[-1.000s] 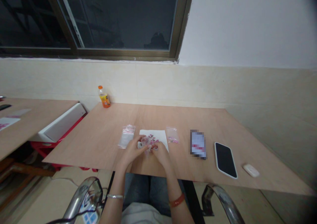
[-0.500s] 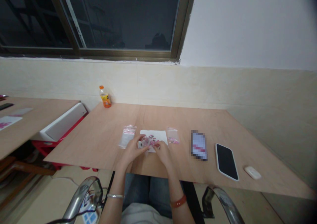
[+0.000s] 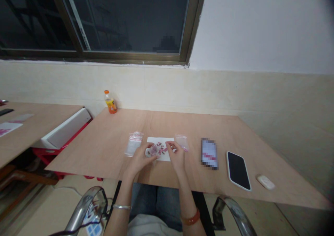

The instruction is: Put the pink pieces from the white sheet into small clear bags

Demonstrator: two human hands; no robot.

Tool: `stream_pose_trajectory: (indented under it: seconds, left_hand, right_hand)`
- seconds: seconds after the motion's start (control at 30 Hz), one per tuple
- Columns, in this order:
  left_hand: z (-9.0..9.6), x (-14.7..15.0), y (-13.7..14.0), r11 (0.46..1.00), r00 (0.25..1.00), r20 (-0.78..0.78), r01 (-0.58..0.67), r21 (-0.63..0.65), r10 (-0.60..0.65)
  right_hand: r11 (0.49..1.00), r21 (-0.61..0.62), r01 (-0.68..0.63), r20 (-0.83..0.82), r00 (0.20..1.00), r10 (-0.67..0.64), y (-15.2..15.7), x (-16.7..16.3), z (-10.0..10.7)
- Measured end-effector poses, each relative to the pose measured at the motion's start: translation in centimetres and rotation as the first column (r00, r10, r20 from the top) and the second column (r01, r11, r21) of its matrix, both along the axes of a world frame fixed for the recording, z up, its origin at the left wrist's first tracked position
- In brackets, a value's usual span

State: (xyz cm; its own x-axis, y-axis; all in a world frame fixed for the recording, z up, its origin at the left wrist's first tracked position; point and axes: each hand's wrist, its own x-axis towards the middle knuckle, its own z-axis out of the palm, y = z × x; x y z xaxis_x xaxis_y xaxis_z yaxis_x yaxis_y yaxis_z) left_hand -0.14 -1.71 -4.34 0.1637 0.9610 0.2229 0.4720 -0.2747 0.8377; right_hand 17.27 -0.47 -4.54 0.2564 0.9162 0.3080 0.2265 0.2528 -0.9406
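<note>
Holding a small clear bag at the near left edge of the white sheet, our left hand has its fingers pinched on it. Our right hand hovers over the sheet's right side, fingertips drawn together; whether they grip a pink piece we cannot tell.

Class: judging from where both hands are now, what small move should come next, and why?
Probably bring the right hand back to the small clear bag that the left hand holds. The right fingertips look pinched above the white sheet with its pink pieces, apart from the bag.
</note>
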Motion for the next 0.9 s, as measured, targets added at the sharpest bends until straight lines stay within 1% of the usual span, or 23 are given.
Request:
stream_pose_trajectory:
  seconds: [0.07, 0.13, 0.3, 0.37, 0.43, 0.6, 0.73, 0.9]
  left_hand:
    - [-0.1, 0.1, 0.1, 1.000, 1.000, -0.005, 0.006, 0.001, -0.006]
    - [0.1, 0.4, 0.0, 1.000, 1.000, 0.000, 0.006, 0.002, -0.006]
    - [1.1, 1.3, -0.2, 0.999, 0.999, 0.011, 0.047, 0.017, -0.047]
    - [1.4, 1.5, -0.4, 0.998, 0.999, 0.010, 0.048, 0.026, -0.049]
    - [1.6, 1.5, -0.5, 0.999, 0.999, 0.013, 0.033, 0.039, -0.034]
    - [1.3, 1.2, -0.5, 0.999, 1.000, 0.014, 0.019, 0.049, -0.019]
    - [1.1, 1.2, -0.4, 1.000, 0.999, 0.036, 0.022, 0.013, -0.022]
    - [1.0, 1.5, -0.5, 1.000, 0.997, 0.075, 0.005, -0.019, -0.003]
  right_hand:
    - [1.000, 0.013, -0.009, -0.015, 1.000, 0.009, -0.3, -0.3, 0.9]
    - [0.999, 0.018, -0.050, -0.030, 0.998, 0.050, -0.7, -0.8, 1.4]
    - [0.982, -0.010, -0.189, -0.059, 0.980, 0.188, -1.2, -1.7, 1.4]
    - [0.975, -0.009, -0.221, -0.015, 0.975, 0.221, -1.3, -1.7, 1.4]
    - [0.968, -0.008, -0.251, 0.062, 0.966, 0.251, -1.4, -1.4, 1.5]
    - [0.934, -0.093, -0.346, 0.224, 0.907, 0.358, -2.1, -0.5, 1.8]
    - [0.911, -0.138, -0.390, 0.270, 0.870, 0.413, -2.5, -0.2, 1.8]
    - [0.889, -0.155, -0.432, 0.259, 0.850, 0.458, -2.6, -0.1, 2.2]
